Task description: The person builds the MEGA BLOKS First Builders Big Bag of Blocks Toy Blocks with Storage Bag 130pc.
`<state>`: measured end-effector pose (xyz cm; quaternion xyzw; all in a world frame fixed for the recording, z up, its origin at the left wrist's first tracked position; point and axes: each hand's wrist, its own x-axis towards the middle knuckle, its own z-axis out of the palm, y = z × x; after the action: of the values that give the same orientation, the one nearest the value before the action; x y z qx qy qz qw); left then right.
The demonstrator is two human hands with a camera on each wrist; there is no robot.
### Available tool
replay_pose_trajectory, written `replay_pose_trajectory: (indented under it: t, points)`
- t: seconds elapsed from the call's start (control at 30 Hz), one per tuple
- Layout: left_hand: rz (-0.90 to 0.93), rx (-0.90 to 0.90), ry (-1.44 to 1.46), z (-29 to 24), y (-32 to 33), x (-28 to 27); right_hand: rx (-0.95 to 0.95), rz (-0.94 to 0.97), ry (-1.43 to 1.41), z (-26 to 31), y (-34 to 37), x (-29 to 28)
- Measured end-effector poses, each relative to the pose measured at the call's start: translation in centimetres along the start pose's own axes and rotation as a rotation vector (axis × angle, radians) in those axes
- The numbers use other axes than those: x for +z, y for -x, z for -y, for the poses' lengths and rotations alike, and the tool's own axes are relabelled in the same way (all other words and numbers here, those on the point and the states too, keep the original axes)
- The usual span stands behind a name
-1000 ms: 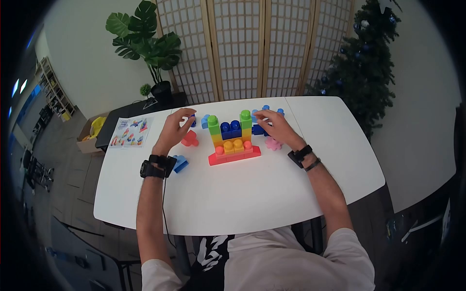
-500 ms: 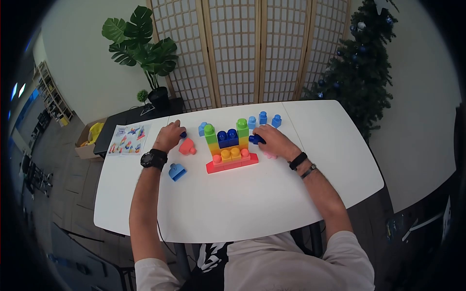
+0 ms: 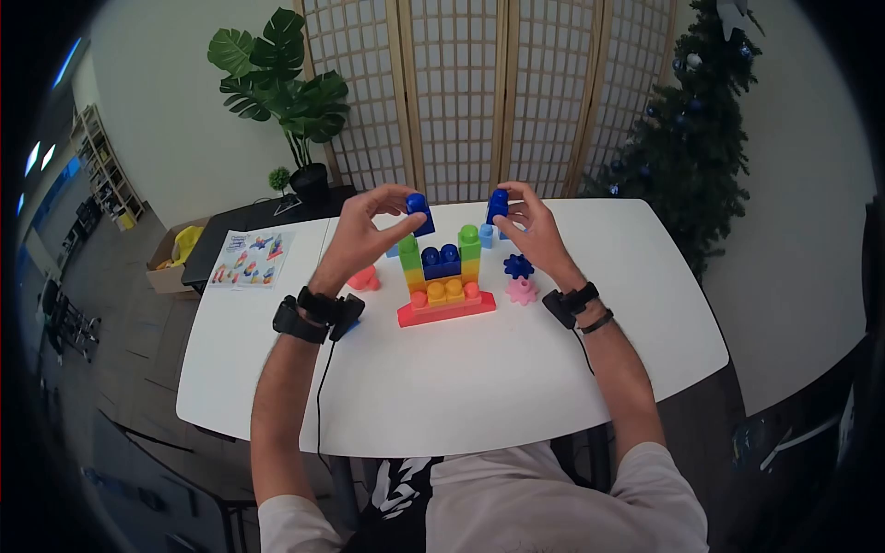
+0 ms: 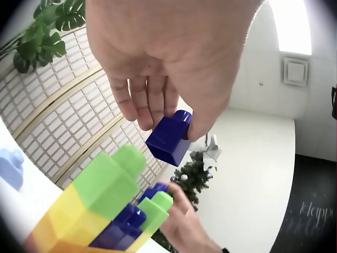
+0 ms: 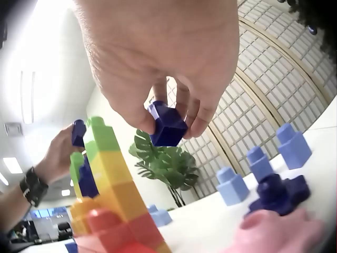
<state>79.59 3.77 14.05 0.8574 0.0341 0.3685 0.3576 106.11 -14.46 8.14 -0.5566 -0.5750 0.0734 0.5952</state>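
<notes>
Assembly stands upright mid-tabletop [image 3: 415, 392]: long red base [image 3: 448, 314], row of coral and yellow blocks on it, a tower at either end topped by green blocks [image 3: 469, 243], dark blue blocks [image 3: 441, 259] between. Those parts look joined; I judge the build well advanced.

Left hand [image 3: 371, 230]: thumb and fingers pinch one dark blue block [image 3: 422, 222]. Right hand [image 3: 536, 238]: pinches a second dark blue block [image 3: 497, 205]. Both raised, near the tower tops, neither joined. Each green top has its stud bare.

Also unjoined: three light blue blocks [image 5: 259, 163] at far right, dark blue gear-shaped piece [image 3: 518, 266] just beyond a pink one [image 3: 522, 291], coral piece [image 3: 365, 279] left of the assembly. Whether these belong to the build, cannot tell. Printed sheet [image 3: 249, 259] lies at left.
</notes>
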Motion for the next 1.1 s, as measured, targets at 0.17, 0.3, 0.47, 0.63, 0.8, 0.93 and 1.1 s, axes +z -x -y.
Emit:
replay_pose_trajectory:
  t: [0.17, 0.3, 0.47, 0.63, 0.8, 0.93, 1.1]
  points:
    - [0.054, -0.095, 0.014, 2.2, 1.8, 3.1, -0.089, -0.04, -0.17, 4.8, -1.3, 1.6]
    - [0.081, -0.172, 0.041, 3.2, 3.7, 4.1, -0.172, 0.094, -0.063, 6.2, -1.4, 2.8]
    - [0.061, -0.173, 0.189, 3.7, 4.5, 4.6, -0.216, 0.219, 0.107, 5.3, -0.7, 3.9]
    - [0.085, -0.164, 0.222, 4.1, 4.9, 5.0, -0.159, 0.305, 0.16, 4.3, 0.5, 4.7]
    - [0.091, -0.175, 0.268, 4.4, 5.4, 5.6, -0.145, 0.34, 0.177, 4.1, 1.0, 5.0]
    - [0.069, -0.182, 0.308, 5.2, 5.4, 6.0, -0.161, 0.35, 0.282, 4.5, 1.3, 5.0]
    - [0.114, -0.184, 0.323, 5.0, 5.5, 5.8, -0.17, 0.356, 0.343, 4.0, 1.5, 5.1]
